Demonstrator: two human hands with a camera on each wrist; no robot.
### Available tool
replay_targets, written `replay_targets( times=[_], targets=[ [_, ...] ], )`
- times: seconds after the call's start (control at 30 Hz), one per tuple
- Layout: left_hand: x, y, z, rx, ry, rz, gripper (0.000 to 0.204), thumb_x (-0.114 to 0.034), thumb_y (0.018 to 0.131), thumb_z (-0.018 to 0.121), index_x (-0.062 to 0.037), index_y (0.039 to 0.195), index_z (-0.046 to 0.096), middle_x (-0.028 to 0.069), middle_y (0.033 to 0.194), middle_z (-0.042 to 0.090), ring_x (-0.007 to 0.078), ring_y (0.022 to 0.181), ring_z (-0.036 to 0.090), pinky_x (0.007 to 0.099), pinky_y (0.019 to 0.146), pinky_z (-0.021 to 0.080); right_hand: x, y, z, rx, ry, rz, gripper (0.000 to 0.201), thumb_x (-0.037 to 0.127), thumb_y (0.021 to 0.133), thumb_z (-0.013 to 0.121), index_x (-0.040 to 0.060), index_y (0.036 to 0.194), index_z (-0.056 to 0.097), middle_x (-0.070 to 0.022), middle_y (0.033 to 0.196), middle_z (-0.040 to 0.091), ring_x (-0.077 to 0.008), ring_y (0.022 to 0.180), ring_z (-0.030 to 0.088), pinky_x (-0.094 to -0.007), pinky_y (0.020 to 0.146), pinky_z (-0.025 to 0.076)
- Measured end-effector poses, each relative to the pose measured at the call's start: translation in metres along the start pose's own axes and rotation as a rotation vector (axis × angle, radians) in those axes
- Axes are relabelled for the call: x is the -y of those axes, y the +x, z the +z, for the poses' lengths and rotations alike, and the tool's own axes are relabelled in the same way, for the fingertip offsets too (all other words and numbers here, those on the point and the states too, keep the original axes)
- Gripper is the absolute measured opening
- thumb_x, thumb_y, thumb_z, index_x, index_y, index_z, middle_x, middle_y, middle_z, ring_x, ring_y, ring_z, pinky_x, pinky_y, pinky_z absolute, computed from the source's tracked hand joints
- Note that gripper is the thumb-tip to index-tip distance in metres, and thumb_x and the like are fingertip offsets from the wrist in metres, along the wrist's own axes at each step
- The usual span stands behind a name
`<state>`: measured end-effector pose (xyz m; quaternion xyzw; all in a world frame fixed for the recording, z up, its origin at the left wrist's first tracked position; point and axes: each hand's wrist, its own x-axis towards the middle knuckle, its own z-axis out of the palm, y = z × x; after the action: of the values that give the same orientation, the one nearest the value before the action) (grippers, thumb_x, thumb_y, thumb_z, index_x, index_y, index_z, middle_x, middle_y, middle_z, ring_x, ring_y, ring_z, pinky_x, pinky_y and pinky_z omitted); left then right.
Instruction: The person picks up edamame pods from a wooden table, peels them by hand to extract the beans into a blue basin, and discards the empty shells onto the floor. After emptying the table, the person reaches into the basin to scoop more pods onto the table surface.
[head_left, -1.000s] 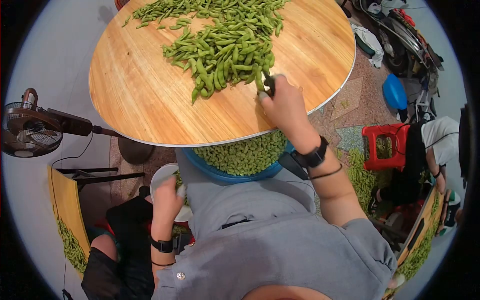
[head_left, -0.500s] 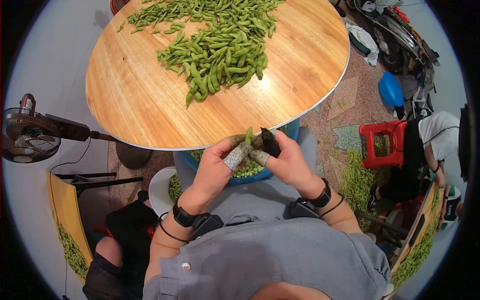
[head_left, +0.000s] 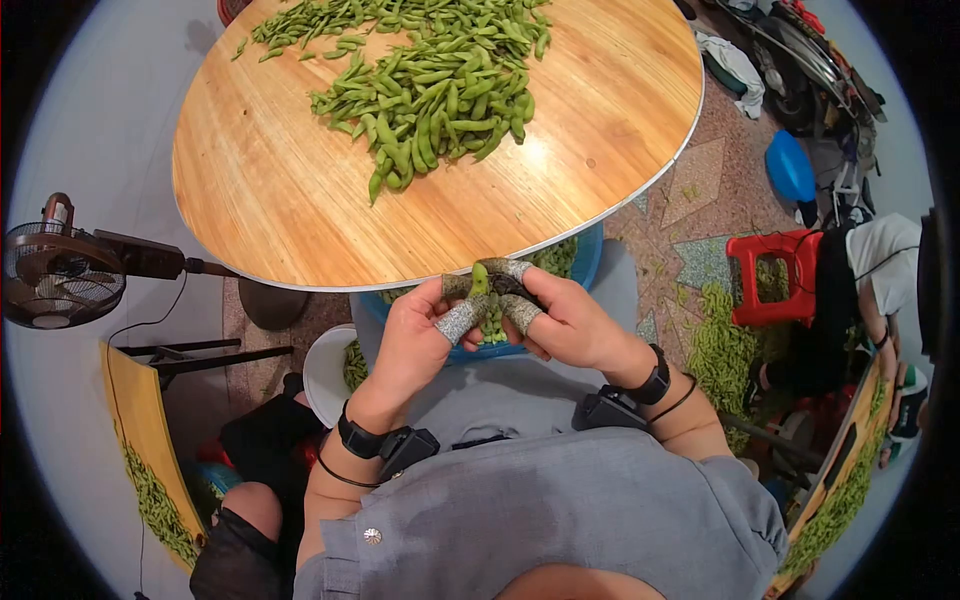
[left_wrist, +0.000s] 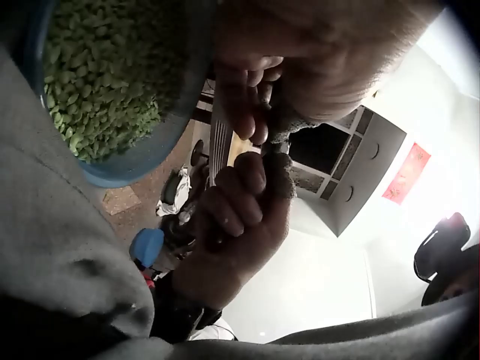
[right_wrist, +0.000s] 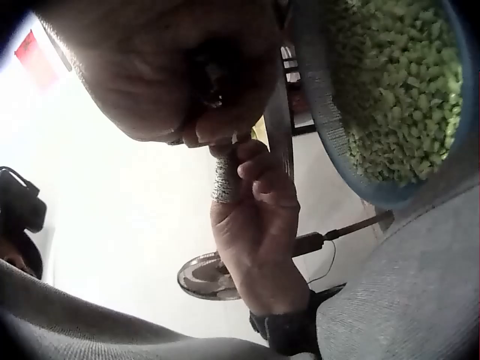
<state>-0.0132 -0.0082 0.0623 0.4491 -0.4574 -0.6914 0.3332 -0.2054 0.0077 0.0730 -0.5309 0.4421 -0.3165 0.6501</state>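
A green pod (head_left: 480, 278) stands upright between the wrapped fingertips of both hands, at the near edge of the round wooden table (head_left: 270, 200). The left hand (head_left: 420, 325) pinches it from one side with thumb and forefinger. From the other side the right hand (head_left: 563, 318) holds a small dark thing, partly hidden by its fingers, against the pod. Beneath the hands is a blue basin (head_left: 590, 262) of shelled green beans (left_wrist: 109, 75), seen fully in the left wrist view. A heap of pods (head_left: 440, 110) lies on the table.
A white bucket (head_left: 325, 375) with green pods inside stands at the left, near a fan (head_left: 62, 270). At the right are a red stool (head_left: 772, 280), pods spread on the floor (head_left: 722, 350) and a blue bowl (head_left: 790, 167). Other people sit at both sides.
The right hand has come back from the heap to the basin, and the left hand has moved from the bucket to meet it. In the last half second both stay together around the pod.
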Motion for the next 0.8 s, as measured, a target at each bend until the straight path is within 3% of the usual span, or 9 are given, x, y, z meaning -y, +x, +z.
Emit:
replay_targets(
  times=[0.23, 0.3, 0.33, 0.4, 0.5, 0.53, 0.6, 0.7, 0.8],
  targets=[
    [-0.001, -0.003, -0.005, 0.072, 0.051, -0.064, 0.013, -0.009, 0.088, 0.058, -0.0015, 0.098, 0.060, 0.0006, 0.078, 0.060, 0.0077, 0.063, 0.054, 0.0240, 0.055, 0.045, 0.012, -0.001, -0.007, 0.126, 0.168, 0.091, 0.033, 0.005, 0.083, 0.040, 0.0062, 0.115, 0.049, 0.0020, 0.070, 0.051, -0.0052, 0.052, 0.044, -0.0205, 0.044, 0.036],
    [0.010, -0.002, -0.006, -0.052, 0.411, 0.370, 0.017, -0.012, 0.085, 0.062, -0.0006, 0.097, 0.060, 0.0019, 0.077, 0.059, 0.0106, 0.061, 0.052, 0.0276, 0.055, 0.045, 0.014, 0.000, -0.006, 0.123, 0.148, 0.094, 0.036, 0.005, 0.083, 0.040, 0.0074, 0.118, 0.048, 0.0020, 0.070, 0.051, -0.0051, 0.052, 0.044, -0.0203, 0.044, 0.036],
    [0.009, -0.003, -0.007, -0.052, 0.412, 0.369, 0.017, -0.012, 0.085, 0.062, -0.0006, 0.097, 0.060, 0.0019, 0.077, 0.059, 0.0106, 0.061, 0.052, 0.0276, 0.055, 0.045, 0.014, 0.001, -0.005, 0.117, 0.128, 0.093, 0.039, 0.005, 0.082, 0.040, 0.0086, 0.121, 0.047, 0.0020, 0.070, 0.051, -0.0049, 0.053, 0.045, -0.0200, 0.045, 0.036],
    [0.004, -0.005, -0.014, -0.088, 1.083, 0.701, 0.018, -0.011, 0.083, 0.064, 0.0002, 0.097, 0.059, 0.0040, 0.077, 0.059, 0.0133, 0.063, 0.054, 0.0299, 0.057, 0.046, 0.004, 0.006, -0.007, 0.141, 0.136, 0.137, 0.039, 0.005, 0.084, 0.039, 0.0099, 0.122, 0.047, 0.0024, 0.069, 0.049, -0.0044, 0.053, 0.043, -0.0194, 0.044, 0.035],
    [0.002, -0.003, -0.024, -0.006, 1.181, 0.736, 0.017, -0.011, 0.084, 0.063, -0.0008, 0.097, 0.060, 0.0033, 0.078, 0.061, 0.0114, 0.063, 0.056, 0.0276, 0.055, 0.045, -0.005, 0.009, -0.005, 0.203, 0.324, 0.211, 0.037, 0.007, 0.088, 0.038, 0.0122, 0.123, 0.046, 0.0034, 0.066, 0.044, -0.0032, 0.051, 0.037, -0.0182, 0.043, 0.030],
    [0.001, -0.004, -0.023, -0.005, 1.180, 0.734, 0.017, -0.011, 0.084, 0.063, -0.0008, 0.097, 0.060, 0.0033, 0.078, 0.061, 0.0114, 0.063, 0.056, 0.0276, 0.055, 0.045, -0.006, 0.008, -0.004, 0.241, 0.506, 0.241, 0.034, 0.008, 0.091, 0.037, 0.0132, 0.123, 0.046, 0.0041, 0.065, 0.042, -0.0026, 0.050, 0.034, -0.0175, 0.042, 0.027],
    [-0.003, -0.008, -0.020, 0.139, 0.262, 0.065, 0.016, -0.012, 0.085, 0.063, -0.0014, 0.096, 0.059, 0.0025, 0.078, 0.062, 0.0092, 0.062, 0.057, 0.0247, 0.052, 0.044, -0.007, 0.005, -0.007, 0.291, 0.654, 0.300, 0.032, 0.010, 0.093, 0.037, 0.0143, 0.123, 0.046, 0.0045, 0.064, 0.040, -0.0021, 0.050, 0.031, -0.0171, 0.042, 0.025],
    [0.011, 0.002, -0.027, 0.352, -0.289, -0.169, 0.017, -0.015, 0.087, 0.062, -0.0016, 0.097, 0.060, 0.0003, 0.077, 0.061, 0.0067, 0.061, 0.055, 0.0218, 0.051, 0.042, -0.004, 0.003, -0.009, 0.328, 0.816, 0.368, 0.029, 0.012, 0.094, 0.038, 0.0153, 0.122, 0.046, 0.0050, 0.064, 0.038, -0.0016, 0.049, 0.028, -0.0166, 0.042, 0.023],
    [0.010, 0.003, -0.017, 0.191, 0.030, -0.024, 0.016, -0.015, 0.087, 0.062, -0.0014, 0.095, 0.059, 0.0010, 0.076, 0.061, 0.0078, 0.061, 0.056, 0.0226, 0.051, 0.042, -0.001, 0.003, -0.006, 0.253, 0.727, 0.380, 0.026, 0.012, 0.094, 0.037, 0.0149, 0.118, 0.046, 0.0046, 0.066, 0.039, -0.0016, 0.049, 0.028, -0.0168, 0.042, 0.024]
  ],
)
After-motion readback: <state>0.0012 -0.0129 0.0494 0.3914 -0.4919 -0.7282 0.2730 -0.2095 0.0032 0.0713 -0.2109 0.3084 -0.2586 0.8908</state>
